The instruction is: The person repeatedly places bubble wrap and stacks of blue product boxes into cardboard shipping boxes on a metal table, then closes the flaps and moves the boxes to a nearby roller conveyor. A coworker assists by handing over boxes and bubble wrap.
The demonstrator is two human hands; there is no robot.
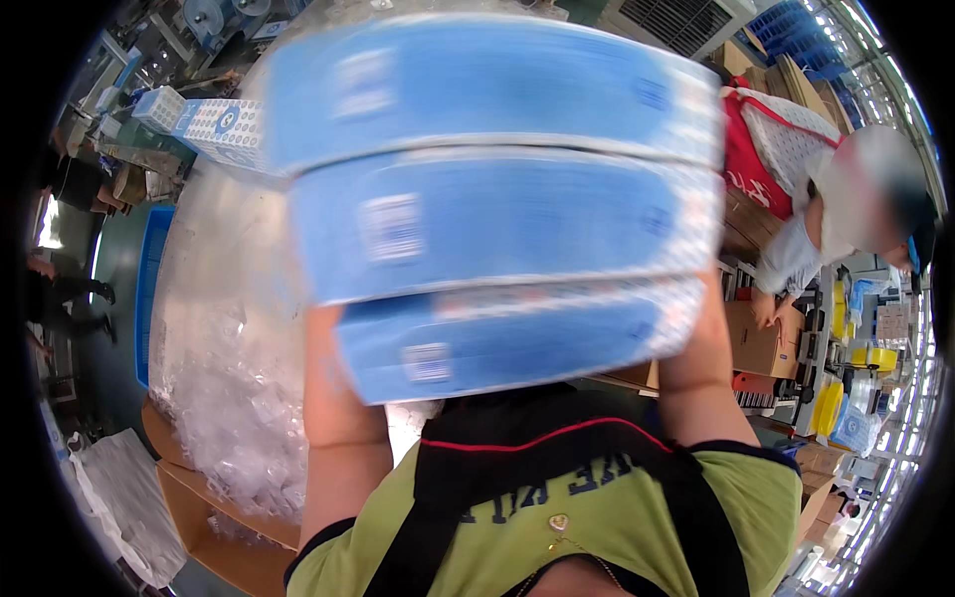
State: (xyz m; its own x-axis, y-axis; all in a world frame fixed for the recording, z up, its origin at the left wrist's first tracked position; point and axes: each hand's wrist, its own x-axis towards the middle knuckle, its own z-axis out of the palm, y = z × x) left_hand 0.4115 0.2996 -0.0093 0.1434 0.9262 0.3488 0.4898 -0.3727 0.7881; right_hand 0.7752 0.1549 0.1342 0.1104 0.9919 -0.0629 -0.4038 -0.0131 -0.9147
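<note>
Three long blue cartons, stacked on one another, are raised before me between my two arms. The top carton (497, 90) and the middle carton (517, 224) are blurred by motion. The bottom carton (517, 338) is shorter and sits slightly askew, with white patterned edging. My left forearm (343, 408) rises along the stack's left end, and my right forearm (696, 368) along its right end. Both hands support the stack; their fingers are hidden behind the cartons.
Left of the stack is a table (219, 259) with crumpled clear plastic (239, 428) on it. More patterned boxes (224, 129) stand at its far left. An open brown carton (229, 547) is below. At right, a co-worker (796, 239) handles a brown box (761, 338).
</note>
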